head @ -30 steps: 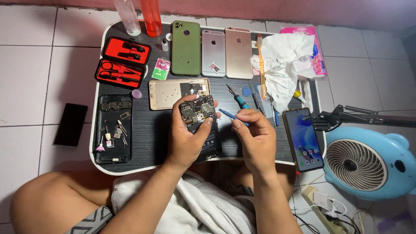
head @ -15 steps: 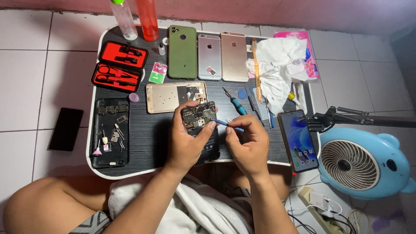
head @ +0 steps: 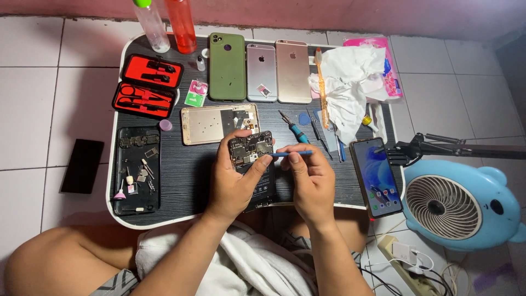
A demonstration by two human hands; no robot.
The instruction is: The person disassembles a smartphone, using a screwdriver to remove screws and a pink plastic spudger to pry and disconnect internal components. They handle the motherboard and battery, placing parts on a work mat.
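Observation:
My left hand (head: 236, 181) grips an opened phone (head: 253, 156) with its back off, circuit board facing up, held just above the dark lap table (head: 192, 175). My right hand (head: 309, 178) pinches a thin blue tool (head: 289, 154) whose tip points left at the board's right edge, touching or nearly touching my left thumb. A gold phone frame (head: 219, 123) lies just beyond the held phone.
Three phones lie face down at the back: green (head: 227, 66), silver (head: 261, 71), gold (head: 292, 70). A red tool case (head: 145, 85), black parts tray (head: 137, 167), two bottles (head: 164, 24), white tissues (head: 348, 87), a lit phone (head: 376, 175) and a blue fan (head: 457, 205) surround.
My right hand has moved left with the blue tool, bringing its tip to the held phone's board. The camera has shifted slightly; the left hand keeps its hold.

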